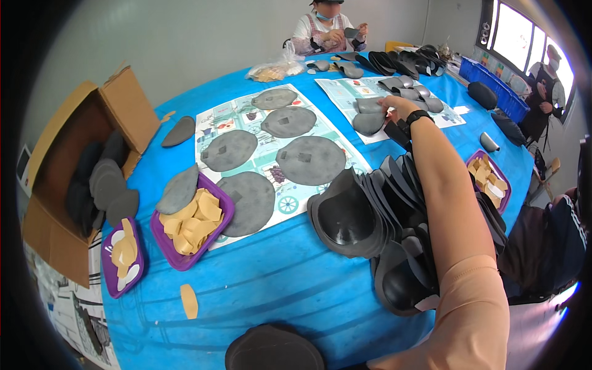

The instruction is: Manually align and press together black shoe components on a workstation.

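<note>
My right hand, with a black band on its wrist, reaches across the table to a patterned sheet. Its fingers close at the edge of a small curved grey pad, one of several there. Beneath my forearm lie nested stacks of black moulded cups. To the left, another patterned sheet carries several flat rounded grey pads, some with a darker square patch. A dark rounded pad lies by the near edge. My left hand is out of view.
Purple trays hold tan cut pieces; a grey pad leans on one. An open cardboard box with dark pads stands left. Blue crates line the far right. Across the blue-covered table, a co-worker handles a small dark piece.
</note>
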Motion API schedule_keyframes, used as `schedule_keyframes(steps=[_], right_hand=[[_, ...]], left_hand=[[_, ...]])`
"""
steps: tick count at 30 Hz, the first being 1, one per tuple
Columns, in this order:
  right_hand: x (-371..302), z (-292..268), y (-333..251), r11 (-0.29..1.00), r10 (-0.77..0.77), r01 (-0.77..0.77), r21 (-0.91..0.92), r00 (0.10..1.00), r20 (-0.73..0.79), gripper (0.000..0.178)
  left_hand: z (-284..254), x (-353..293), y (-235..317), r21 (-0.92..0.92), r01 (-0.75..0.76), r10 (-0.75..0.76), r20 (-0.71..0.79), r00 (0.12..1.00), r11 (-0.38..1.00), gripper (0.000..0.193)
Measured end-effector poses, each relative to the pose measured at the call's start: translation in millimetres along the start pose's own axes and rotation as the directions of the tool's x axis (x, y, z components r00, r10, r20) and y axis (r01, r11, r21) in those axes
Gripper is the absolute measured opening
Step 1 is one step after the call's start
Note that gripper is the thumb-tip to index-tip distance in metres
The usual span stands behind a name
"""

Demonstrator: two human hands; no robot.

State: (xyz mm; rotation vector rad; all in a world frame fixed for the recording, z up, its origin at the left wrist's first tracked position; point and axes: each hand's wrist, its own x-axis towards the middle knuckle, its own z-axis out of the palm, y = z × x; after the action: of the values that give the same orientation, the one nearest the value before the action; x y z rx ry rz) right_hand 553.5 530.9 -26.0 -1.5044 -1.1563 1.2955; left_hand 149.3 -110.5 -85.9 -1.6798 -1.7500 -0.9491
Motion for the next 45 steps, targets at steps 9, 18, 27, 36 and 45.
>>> schedule_keyframes(steps=[9, 18, 27, 36, 45], right_hand=[[-12, 15, -22, 0.988, 0.057, -0.056, -0.145, 0.998, -0.001, 0.038], [-38, 25, -30, 0.973, -0.2, 0.193, -0.125, 0.979, -0.044, 0.026], [-96, 28, -132, 0.819, -0.413, 0.401, -0.41, 0.908, 0.063, 0.036], [-311, 75, -205, 0.593, -0.588, 0.662, -0.459, 0.745, 0.315, 0.054], [-421, 189, -130, 0.769, -0.311, 0.621, -0.152, 0.57, 0.76, 0.048]], left_hand=[[-7, 6, 5, 0.032, 0.04, -0.043, 0.077, 0.996, 0.999, 0.024], [4, 2, -5, 0.043, -0.045, 0.048, -0.061, 0.997, 0.998, 0.027], [-2, 3, -12, -0.002, -0.126, 0.126, -0.051, 0.991, 0.992, 0.016], [4, 14, 5, -0.176, 0.072, -0.069, 0.022, 0.997, 0.982, 0.011], [19, 13, 0, -0.198, -0.083, 0.081, -0.021, 0.997, 0.977, 0.017]])
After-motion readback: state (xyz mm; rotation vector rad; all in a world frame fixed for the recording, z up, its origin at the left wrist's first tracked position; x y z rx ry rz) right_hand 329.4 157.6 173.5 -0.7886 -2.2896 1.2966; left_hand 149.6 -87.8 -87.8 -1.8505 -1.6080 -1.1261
